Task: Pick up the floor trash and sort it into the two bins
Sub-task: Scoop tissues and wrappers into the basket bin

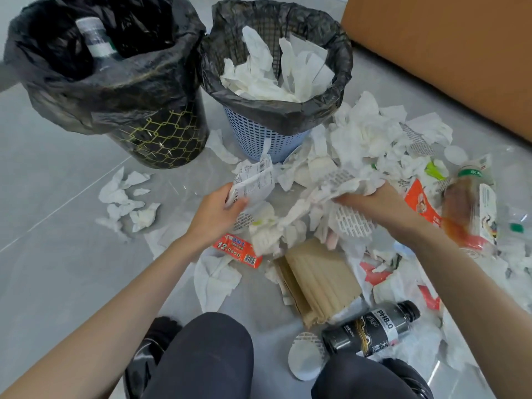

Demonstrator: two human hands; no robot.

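Two bins lined with black bags stand at the back. The black bin (161,139) on the left holds a plastic bottle, while the blue mesh bin (259,139) on the right holds white tissues. My left hand (218,214) pinches a printed paper receipt (253,180) just in front of the blue bin. My right hand (380,203) grips a bunch of crumpled white tissue (345,185) lifted from the pile. Loose tissues (368,131) cover the floor to the right of the bins.
A black bottle (374,326) and a brown paper pack (316,280) lie near my knees. An amber drink bottle (469,208) lies at the right, red wrappers (239,250) in the middle, more tissues (126,197) at the left. A cardboard box (446,53) stands at the back right.
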